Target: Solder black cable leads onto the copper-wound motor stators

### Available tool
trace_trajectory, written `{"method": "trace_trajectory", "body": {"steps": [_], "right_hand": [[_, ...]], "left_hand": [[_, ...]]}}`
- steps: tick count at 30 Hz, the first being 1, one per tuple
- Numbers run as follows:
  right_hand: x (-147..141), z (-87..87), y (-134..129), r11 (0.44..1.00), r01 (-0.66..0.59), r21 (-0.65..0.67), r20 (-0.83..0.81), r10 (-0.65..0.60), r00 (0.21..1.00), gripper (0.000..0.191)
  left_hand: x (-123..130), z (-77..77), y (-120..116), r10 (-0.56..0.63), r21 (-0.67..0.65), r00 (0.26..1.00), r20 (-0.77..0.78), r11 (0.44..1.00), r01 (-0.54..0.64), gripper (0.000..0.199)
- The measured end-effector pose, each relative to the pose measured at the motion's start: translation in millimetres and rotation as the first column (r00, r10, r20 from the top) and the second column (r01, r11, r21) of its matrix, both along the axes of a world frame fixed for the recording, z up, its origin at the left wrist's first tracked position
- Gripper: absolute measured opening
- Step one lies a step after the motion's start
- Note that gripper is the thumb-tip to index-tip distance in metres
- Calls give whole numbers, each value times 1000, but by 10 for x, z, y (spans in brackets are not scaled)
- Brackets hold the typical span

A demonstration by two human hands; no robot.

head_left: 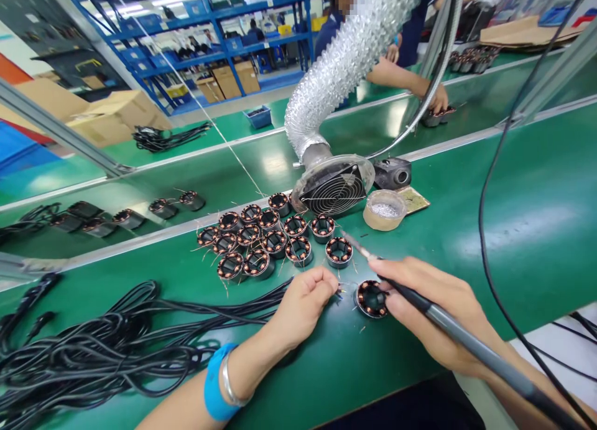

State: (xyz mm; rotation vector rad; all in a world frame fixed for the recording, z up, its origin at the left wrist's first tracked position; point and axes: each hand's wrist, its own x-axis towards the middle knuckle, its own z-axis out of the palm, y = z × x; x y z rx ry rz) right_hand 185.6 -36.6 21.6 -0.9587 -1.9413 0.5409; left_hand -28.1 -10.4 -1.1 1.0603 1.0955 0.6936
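Observation:
My left hand [303,302], with a blue band and a metal bangle at the wrist, pinches the end of a black cable whose thin wires stick out at the fingertips. Just right of it, a ring-shaped copper-wound coil [372,299] lies on the green bench. My right hand [433,308] holds a soldering iron [448,324] like a pen; its tip points up and left, above the coil. The thumb of this hand is at the coil's right edge. Several similar coils [275,240] stand in a cluster behind my left hand, with thin wires sticking out.
Black cables [130,343] lie in a heap at the left. A round fan hood [333,187] on a silver duct [340,63] hangs behind the coils, beside a tub of bright metal [385,210]. A black cord crosses the right side. Across the bench, a person's hand [436,97] touches another coil.

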Motion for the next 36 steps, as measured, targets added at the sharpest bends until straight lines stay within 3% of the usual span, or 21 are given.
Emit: {"method": "trace_trajectory", "body": {"steps": [8,23,36], "right_hand": [[64,83,-146,975,224,-4,-80,-223,971,18],[21,90,-117,979,205,-5,-84,-205,975,15],[-83,159,-114,993,115,30,-64,-112,992,16]], "left_hand": [[-11,-8,-3,-17,16,999,-39,1000,18,25],[-11,-5,5,-19,25,998,-56,999,21,27],[-4,-11,-1,-20,22,998,-65,1000,22,28]]}}
